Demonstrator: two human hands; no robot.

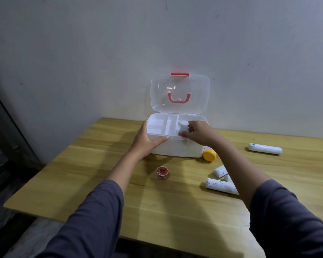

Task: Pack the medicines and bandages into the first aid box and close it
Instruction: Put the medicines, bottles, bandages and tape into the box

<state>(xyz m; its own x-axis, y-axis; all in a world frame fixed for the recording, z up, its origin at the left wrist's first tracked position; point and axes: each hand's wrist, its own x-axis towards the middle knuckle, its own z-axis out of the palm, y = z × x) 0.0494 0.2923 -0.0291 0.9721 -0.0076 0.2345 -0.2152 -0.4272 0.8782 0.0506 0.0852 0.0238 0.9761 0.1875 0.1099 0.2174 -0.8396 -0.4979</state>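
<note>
The white first aid box stands at the back of the table, its clear lid with red handle raised against the wall. A white divided tray sits in its top. My left hand grips the tray's front left corner. My right hand holds a small white bottle upright in the tray's right compartment. A yellow-capped bottle lies beside the box. A red tape roll stands in front. Several white bandage rolls lie to the right, one further back.
The wooden table ends at a front edge near my sleeves and a left edge beside a dark gap. A grey wall stands right behind the box.
</note>
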